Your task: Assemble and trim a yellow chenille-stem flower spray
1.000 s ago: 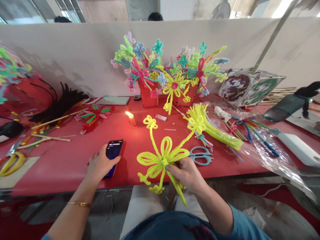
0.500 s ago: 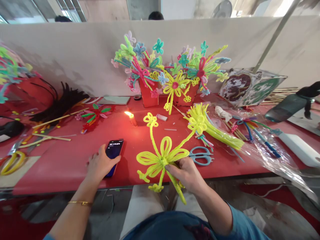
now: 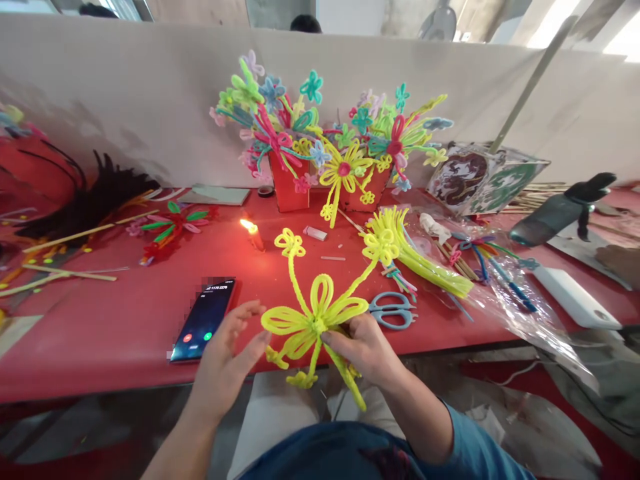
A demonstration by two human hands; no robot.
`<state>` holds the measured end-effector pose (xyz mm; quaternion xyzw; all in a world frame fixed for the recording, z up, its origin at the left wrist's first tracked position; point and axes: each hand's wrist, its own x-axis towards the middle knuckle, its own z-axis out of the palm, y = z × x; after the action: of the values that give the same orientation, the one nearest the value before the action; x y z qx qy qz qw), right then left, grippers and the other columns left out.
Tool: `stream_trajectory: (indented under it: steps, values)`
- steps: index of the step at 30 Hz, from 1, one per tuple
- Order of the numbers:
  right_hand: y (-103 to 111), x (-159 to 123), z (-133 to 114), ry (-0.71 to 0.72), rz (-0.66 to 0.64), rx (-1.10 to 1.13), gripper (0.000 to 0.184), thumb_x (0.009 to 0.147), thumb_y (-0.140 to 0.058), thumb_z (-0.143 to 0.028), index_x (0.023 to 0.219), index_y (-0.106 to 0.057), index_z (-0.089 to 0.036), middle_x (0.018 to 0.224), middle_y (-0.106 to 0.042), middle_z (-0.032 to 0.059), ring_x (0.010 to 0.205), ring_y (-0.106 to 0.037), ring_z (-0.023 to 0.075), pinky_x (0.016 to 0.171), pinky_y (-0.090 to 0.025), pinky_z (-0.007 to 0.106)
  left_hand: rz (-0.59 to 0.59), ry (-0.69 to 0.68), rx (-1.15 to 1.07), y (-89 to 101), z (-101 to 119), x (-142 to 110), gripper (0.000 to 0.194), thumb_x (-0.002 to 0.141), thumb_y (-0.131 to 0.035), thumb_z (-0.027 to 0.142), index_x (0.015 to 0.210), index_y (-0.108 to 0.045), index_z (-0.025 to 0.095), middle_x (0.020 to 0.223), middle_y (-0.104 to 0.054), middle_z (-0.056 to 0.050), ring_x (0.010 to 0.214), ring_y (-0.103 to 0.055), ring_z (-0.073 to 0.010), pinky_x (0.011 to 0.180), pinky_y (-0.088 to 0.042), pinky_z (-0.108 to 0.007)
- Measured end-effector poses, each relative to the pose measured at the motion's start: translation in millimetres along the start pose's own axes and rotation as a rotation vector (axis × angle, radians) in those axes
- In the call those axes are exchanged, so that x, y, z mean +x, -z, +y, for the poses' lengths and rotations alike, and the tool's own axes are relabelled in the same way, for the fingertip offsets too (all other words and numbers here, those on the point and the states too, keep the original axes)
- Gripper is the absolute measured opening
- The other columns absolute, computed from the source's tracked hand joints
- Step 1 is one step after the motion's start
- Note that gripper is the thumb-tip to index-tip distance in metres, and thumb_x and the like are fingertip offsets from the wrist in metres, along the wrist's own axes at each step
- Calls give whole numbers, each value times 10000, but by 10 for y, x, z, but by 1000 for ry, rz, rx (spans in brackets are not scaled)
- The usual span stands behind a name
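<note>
A yellow pipe-cleaner flower (image 3: 318, 325), with smaller blossoms on long stems, is held up over the table's front edge. My right hand (image 3: 367, 347) pinches it just right of its centre, thumb in front. My left hand (image 3: 227, 360) has its fingers apart and holds nothing; it is at the flower's left side, near a petal. To the left of that hand a phone (image 3: 203, 320) lies on the table, its screen lit with a red and a green button. Blue-handled scissors (image 3: 393, 311) lie just beyond my right hand.
A lit candle (image 3: 254, 237) burns on the red table (image 3: 115, 333). Red pots (image 3: 290, 183) of pipe-cleaner flowers stand against the partition. Yellow pipe cleaners (image 3: 430, 263), a plastic bag (image 3: 530, 320), a white box-shaped item (image 3: 575, 297) and a dark bottle (image 3: 555, 210) lie to the right.
My left hand has let go of the phone and moved right, to the flower's side. The phone's screen now shows coloured buttons. My right hand keeps hold of the flower; the view has shifted slightly.
</note>
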<state>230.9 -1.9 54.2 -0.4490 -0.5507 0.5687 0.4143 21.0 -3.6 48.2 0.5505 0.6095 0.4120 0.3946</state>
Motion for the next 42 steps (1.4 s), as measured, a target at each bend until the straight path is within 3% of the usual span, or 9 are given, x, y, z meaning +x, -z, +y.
stream_trajectory:
  steps: [5, 10, 13, 19, 24, 31, 42]
  values:
    - [-25, -15, -59, -19, -7, 9, 155, 727, -546, -222, 801, -639, -122, 734, -639, 15, 643, -567, 145, 573, -425, 220, -275, 193, -319, -185, 139, -40, 432, 661, -665, 385, 1025, -601, 162, 1052, -662, -111, 1008, -574, -294, 819, -468, -387]
    - [-64, -10, -114, 30, -34, 11, 186, 734, -544, -199, 862, -656, -124, 796, -665, 16, 792, -606, 186, 698, -461, 238, -408, 91, -360, -274, 209, -14, 346, 699, -651, 238, 1038, -638, 171, 1057, -675, -84, 1012, -577, -267, 866, -454, -383]
    - [-101, -6, -100, 33, -42, -8, 204, 737, -543, -178, 895, -662, -132, 822, -673, 12, 836, -610, 195, 727, -468, 243, -404, 27, -357, -307, 247, -8, 367, 694, -650, 209, 1058, -633, 167, 1062, -675, -80, 1016, -574, -270, 878, -450, -390]
    - [-168, -17, -40, 39, -52, -78, 224, 738, -530, -150, 917, -665, -152, 867, -678, 13, 826, -611, 199, 716, -474, 250, -330, 91, -329, -330, 308, -52, 280, 685, -661, 244, 948, -677, 151, 929, -714, -73, 862, -634, -251, 793, -497, -373]
    - [-197, -20, -21, 29, -43, -77, 201, 732, -537, -152, 894, -655, -158, 834, -675, 11, 816, -615, 204, 707, -487, 259, -258, 76, -293, -330, 316, -108, 290, 712, -636, 293, 966, -669, 157, 957, -707, -72, 949, -609, -261, 833, -485, -372]
    - [-199, -24, -49, 55, -26, -110, 199, 720, -546, -145, 886, -655, -157, 858, -675, 13, 848, -614, 206, 756, -476, 259, -220, 74, -293, -345, 349, -140, 295, 706, -639, 304, 967, -668, 169, 908, -721, -50, 846, -643, -234, 767, -510, -325]
    - [-201, -21, 26, -11, -20, -127, 83, 722, -544, -194, 744, -619, -167, 605, -595, -13, 669, -587, 168, 599, -466, 229, -167, 12, -273, -401, 299, -145, 235, 725, -623, 277, 939, -675, 192, 889, -722, -25, 825, -644, -218, 780, -507, -327]
